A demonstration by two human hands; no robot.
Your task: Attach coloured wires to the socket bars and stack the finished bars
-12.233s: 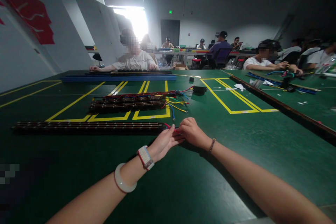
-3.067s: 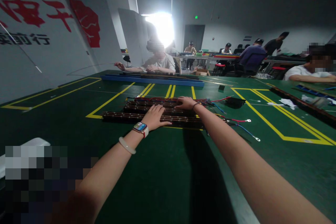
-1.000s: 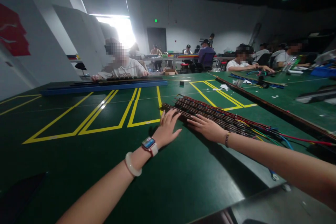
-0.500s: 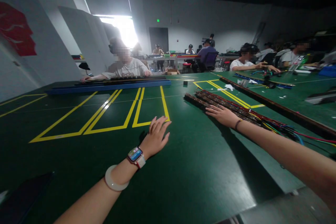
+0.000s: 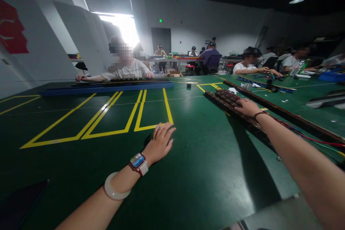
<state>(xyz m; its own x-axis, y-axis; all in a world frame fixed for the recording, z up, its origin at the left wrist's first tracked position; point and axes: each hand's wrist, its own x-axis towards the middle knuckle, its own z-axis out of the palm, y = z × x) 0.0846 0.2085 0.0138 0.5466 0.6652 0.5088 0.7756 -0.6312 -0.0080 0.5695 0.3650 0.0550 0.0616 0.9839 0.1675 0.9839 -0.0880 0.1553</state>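
My right hand (image 5: 248,107) lies flat, fingers spread, on a bundle of long dark strips (image 5: 228,101) with red, blue and yellow wires (image 5: 309,137) trailing from the near end. The bundle runs diagonally at the right of the green table (image 5: 194,172). My left hand (image 5: 159,143) rests open on the bare table by the corner of the yellow floor-tape outline (image 5: 140,125), holding nothing. A watch and a pale bangle sit on that wrist.
A person sits across the table behind a long blue rail (image 5: 107,87) with dark strips on it. A brown wooden divider (image 5: 285,113) separates the neighbouring table at right, where other people work. A small black block (image 5: 189,85) lies far back.
My right hand has pushed the strip bundle further right and away, swinging it diagonal. My left hand has come off the bundle and stays flat on the table.
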